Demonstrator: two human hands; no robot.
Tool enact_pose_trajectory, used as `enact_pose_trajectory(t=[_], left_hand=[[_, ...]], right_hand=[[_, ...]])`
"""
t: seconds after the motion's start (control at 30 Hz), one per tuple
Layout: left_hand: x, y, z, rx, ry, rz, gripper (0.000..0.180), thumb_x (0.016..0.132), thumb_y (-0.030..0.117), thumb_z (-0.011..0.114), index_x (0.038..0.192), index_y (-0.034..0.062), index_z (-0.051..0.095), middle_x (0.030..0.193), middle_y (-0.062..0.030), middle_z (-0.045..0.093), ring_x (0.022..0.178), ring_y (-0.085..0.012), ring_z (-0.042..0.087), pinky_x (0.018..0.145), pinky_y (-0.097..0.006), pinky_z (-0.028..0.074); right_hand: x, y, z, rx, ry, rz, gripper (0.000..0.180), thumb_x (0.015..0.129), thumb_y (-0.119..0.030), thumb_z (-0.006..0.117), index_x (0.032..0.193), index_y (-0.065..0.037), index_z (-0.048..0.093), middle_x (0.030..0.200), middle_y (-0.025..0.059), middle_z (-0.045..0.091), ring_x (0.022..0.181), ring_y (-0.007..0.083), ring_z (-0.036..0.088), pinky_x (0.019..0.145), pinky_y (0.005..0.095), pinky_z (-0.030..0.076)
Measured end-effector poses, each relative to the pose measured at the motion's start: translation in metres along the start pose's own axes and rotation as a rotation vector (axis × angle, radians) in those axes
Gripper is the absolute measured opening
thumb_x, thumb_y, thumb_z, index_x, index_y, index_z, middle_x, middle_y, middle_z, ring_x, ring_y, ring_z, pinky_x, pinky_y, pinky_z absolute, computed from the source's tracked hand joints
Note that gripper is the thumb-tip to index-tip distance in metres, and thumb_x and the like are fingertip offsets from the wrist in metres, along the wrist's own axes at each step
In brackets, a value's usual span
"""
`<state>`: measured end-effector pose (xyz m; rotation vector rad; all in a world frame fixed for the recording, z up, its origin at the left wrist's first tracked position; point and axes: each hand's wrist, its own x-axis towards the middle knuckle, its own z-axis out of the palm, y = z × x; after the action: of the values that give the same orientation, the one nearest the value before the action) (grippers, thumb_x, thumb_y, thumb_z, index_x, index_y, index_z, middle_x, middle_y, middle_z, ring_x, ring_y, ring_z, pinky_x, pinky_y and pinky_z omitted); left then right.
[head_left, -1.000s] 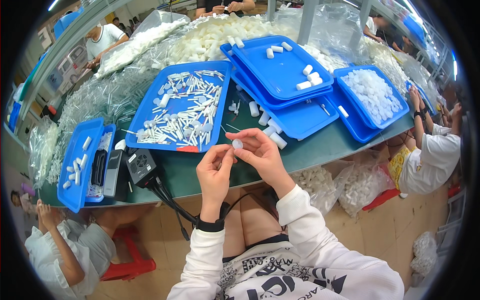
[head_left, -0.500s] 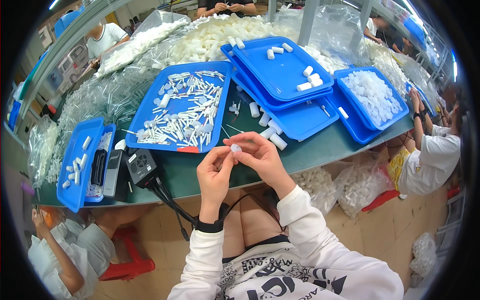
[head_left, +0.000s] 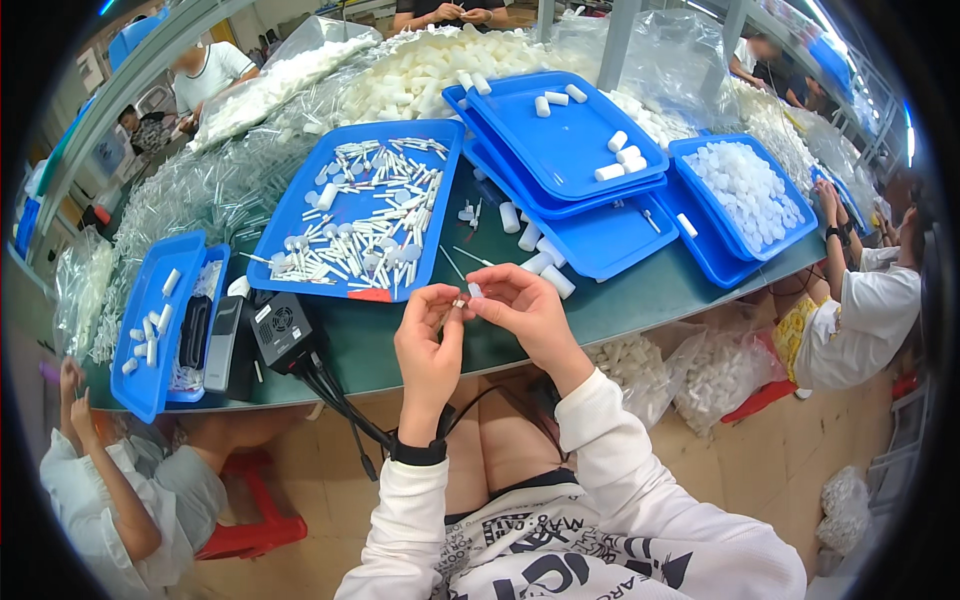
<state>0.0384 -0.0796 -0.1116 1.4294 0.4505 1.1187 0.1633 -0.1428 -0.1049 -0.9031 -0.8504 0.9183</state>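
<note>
Just over the table's near edge, my two hands meet fingertip to fingertip. My left hand is closed in a pinch on a thin white stick-like piece, mostly covered by the fingers. Between the thumb and fingers of my right hand is a small translucent white cap, close beside that piece. Beyond my hands lies a large blue tray of thin white sticks with reddish tips and several round translucent caps. A blue tray heaped with similar white caps stands to the right.
Stacked blue trays carry several white cylinders. At left are another blue tray, a black device with cables and a grey box. Clear tubes and white cylinders pile up behind. Co-workers sit around the table.
The cap in my right fingers has turned and drawn slightly apart from my left fingertips, exposing the white piece there. At lower left, a co-worker's hands have risen.
</note>
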Motion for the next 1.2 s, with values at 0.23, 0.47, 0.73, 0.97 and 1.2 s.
enact_pose_trajectory(t=[0.23,0.47,0.73,0.97,1.2], left_hand=[[0.0,0.0011,-0.0004,0.09,0.104,0.025,0.011,0.086,-0.002,0.06,0.095,-0.0027,0.065,0.09,-0.0056,0.064,0.079,-0.0104,0.06,0.072,-0.022,0.048],[-0.0021,0.0009,-0.0015,0.116,0.106,0.003,0.01,0.085,-0.003,0.061,0.094,-0.0036,0.065,0.082,-0.0016,0.063,0.072,-0.0051,0.054,0.063,-0.017,0.042],[-0.0023,-0.0009,-0.0039,0.132,0.128,0.051,0.008,0.082,-0.004,0.064,0.09,-0.004,0.066,0.083,-0.0036,0.061,0.073,-0.0081,0.056,0.065,-0.02,0.044],[-0.0025,0.0008,-0.0045,0.27,0.154,0.167,0.007,0.081,-0.005,0.064,0.086,-0.0021,0.066,0.078,-0.0055,0.062,0.071,-0.011,0.057,0.062,-0.022,0.044],[-0.0059,0.0065,-0.0065,0.609,0.158,0.427,0.011,0.076,-0.006,0.065,0.084,0.0016,0.066,0.075,-0.0078,0.062,0.067,-0.0202,0.058,0.058,-0.028,0.046]], right_hand=[[-0.0007,-0.0034,0.0004,0.057,0.039,-0.006,0.031,0.082,0.001,0.066,0.112,0.002,0.059,0.103,0.0065,0.063,0.093,0.0122,0.06,0.085,0.025,0.047],[-0.0013,-0.0023,-0.0017,0.011,0.043,0.004,0.027,0.081,-0.002,0.068,0.107,0.002,0.062,0.096,0.0064,0.065,0.09,0.0111,0.062,0.081,0.0227,0.048],[-0.001,-0.0044,-0.0017,-0.095,0.061,0.034,0.022,0.078,0.0,0.069,0.1,0.005,0.064,0.096,0.0094,0.067,0.09,0.0142,0.064,0.081,0.0237,0.05],[0.0004,-0.0081,-0.0015,-0.1,0.037,0.058,0.022,0.077,0.0,0.071,0.098,0.005,0.065,0.096,0.0108,0.068,0.088,0.0151,0.065,0.081,0.0249,0.051],[-0.0005,-0.0082,-0.0012,-0.143,0.011,0.096,0.021,0.076,-0.001,0.072,0.095,0.005,0.066,0.096,0.0121,0.068,0.086,0.0148,0.066,0.079,0.0254,0.052]])
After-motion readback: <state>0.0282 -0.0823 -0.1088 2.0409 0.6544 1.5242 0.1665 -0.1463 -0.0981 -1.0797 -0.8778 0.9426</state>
